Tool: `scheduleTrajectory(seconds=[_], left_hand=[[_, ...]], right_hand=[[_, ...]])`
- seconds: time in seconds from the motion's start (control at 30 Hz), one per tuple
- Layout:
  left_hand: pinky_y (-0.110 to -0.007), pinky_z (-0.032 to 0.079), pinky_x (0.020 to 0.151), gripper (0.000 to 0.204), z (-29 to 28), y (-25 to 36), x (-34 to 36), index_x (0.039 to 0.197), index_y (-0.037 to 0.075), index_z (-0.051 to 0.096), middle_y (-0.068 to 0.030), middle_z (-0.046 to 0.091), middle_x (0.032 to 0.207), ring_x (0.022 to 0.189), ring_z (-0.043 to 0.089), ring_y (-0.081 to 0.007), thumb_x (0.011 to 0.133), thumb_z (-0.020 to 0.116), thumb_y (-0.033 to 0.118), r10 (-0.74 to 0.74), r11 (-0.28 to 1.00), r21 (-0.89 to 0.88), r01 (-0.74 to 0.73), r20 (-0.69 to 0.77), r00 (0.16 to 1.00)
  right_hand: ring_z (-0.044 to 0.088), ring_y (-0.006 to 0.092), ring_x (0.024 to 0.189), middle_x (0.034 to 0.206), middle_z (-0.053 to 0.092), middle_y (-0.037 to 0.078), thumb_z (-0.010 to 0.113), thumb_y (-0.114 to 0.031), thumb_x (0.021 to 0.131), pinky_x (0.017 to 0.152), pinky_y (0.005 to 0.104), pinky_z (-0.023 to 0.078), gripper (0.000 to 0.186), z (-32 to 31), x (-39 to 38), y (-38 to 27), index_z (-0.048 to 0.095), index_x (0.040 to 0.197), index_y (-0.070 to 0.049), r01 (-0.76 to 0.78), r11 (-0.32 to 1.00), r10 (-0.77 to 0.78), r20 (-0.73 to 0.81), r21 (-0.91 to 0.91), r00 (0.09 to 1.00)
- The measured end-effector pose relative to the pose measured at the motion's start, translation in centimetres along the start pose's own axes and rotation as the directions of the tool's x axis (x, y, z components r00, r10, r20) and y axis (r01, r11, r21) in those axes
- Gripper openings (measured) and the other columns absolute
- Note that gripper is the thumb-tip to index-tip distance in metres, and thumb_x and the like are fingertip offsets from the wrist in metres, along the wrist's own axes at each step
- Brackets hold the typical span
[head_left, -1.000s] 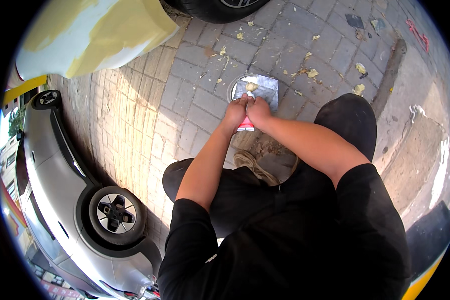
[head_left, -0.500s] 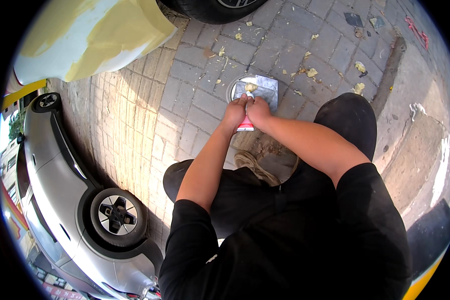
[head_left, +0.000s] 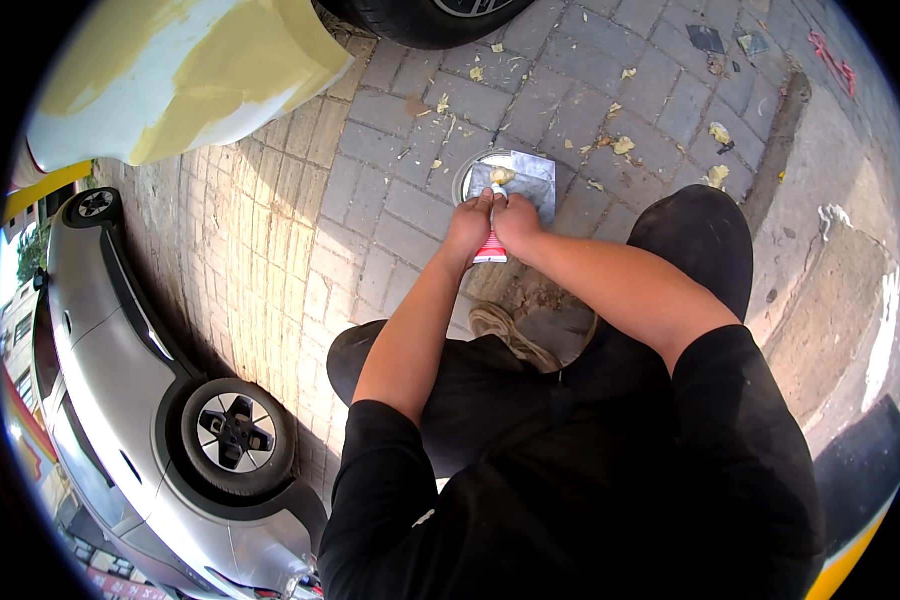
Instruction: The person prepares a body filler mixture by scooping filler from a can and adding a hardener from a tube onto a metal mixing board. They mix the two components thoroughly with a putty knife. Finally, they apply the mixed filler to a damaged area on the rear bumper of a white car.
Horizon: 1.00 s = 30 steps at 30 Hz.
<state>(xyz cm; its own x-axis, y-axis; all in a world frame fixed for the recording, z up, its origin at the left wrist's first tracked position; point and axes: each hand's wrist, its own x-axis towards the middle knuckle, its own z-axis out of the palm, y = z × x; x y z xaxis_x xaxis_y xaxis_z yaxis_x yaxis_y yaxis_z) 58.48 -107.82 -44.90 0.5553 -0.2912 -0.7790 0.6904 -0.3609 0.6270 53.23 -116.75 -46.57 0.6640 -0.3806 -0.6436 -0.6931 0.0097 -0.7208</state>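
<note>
Pinched between the fingers of left hand (head_left: pixel 467 230) and right hand (head_left: pixel 517 224), pressed close together: tube (head_left: pixel 491 251), nozzle end toward paste (head_left: pixel 502 175) on grey plate (head_left: pixel 536 188) over round tin (head_left: pixel 461 181). Held as half a second earlier. Underneath, outdoors: brick paving (head_left: pixel 395 190) with yellow scraps (head_left: pixel 623 145). To the left: silver car (head_left: pixel 110 350); ahead: tyre (head_left: pixel 400 22) and patchy yellow-and-white panel (head_left: pixel 235 60).

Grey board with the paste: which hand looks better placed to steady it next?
Probably the right hand: the grey board extends past its side, with its right edge exposed. The left hand lies farther from that edge. Both grip the tube, though.
</note>
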Motion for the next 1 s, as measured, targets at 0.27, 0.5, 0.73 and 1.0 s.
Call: scheduleTrajectory(seconds=[0.27,0.5,0.73,1.0], left_hand=[[-0.030,0.050,0.077,0.046,-0.3,-0.5,0.3,0.112,-0.008,0.061,-0.0152,0.067,0.100,0.086,0.063,-0.0178,0.103,0.042,0.032,0.025,1.000,0.013,-0.025,-0.009,1.000],[-0.031,0.050,0.078,0.046,-0.2,-0.1,0.0,0.110,-0.008,0.062,-0.0155,0.067,0.100,0.086,0.063,-0.0185,0.103,0.043,0.033,0.035,0.997,0.066,-0.034,-0.025,0.999],[-0.031,0.049,0.077,0.047,-0.4,-1.0,0.6,0.107,-0.008,0.064,-0.0160,0.068,0.095,0.085,0.063,-0.0188,0.102,0.044,0.034,0.059,0.994,0.095,-0.052,-0.071,0.996],[-0.036,0.049,0.077,0.049,-0.6,-1.5,1.1,0.103,-0.009,0.065,-0.0206,0.068,0.094,0.084,0.064,-0.0244,0.101,0.045,0.035,0.139,0.958,0.266,-0.102,-0.124,0.983]], right_hand=[[0.061,0.0456,0.094,0.095,0.063,0.031,0.044,-0.032,0.097,0.082,0.0488,0.047,0.041,-0.2,-0.4,-0.6,0.058,0.094,0.006,0.008,1.000,-0.008,-0.007,-0.019,1.000],[0.061,0.0455,0.096,0.098,0.062,0.032,0.044,-0.033,0.097,0.083,0.0491,0.047,0.042,-0.2,-0.2,-0.4,0.058,0.096,0.006,-0.020,1.000,0.021,0.019,-0.013,1.000],[0.062,0.0388,0.090,0.095,0.064,0.025,0.045,-0.034,0.098,0.079,0.0453,0.046,0.042,0.4,0.4,0.2,0.060,0.096,0.004,-0.020,1.000,0.021,0.021,-0.023,1.000],[0.063,0.0381,0.091,0.096,0.065,0.025,0.043,-0.035,0.099,0.080,0.0442,0.047,0.043,0.5,1.0,1.0,0.061,0.102,0.004,-0.035,0.999,0.033,0.065,0.024,0.997]])
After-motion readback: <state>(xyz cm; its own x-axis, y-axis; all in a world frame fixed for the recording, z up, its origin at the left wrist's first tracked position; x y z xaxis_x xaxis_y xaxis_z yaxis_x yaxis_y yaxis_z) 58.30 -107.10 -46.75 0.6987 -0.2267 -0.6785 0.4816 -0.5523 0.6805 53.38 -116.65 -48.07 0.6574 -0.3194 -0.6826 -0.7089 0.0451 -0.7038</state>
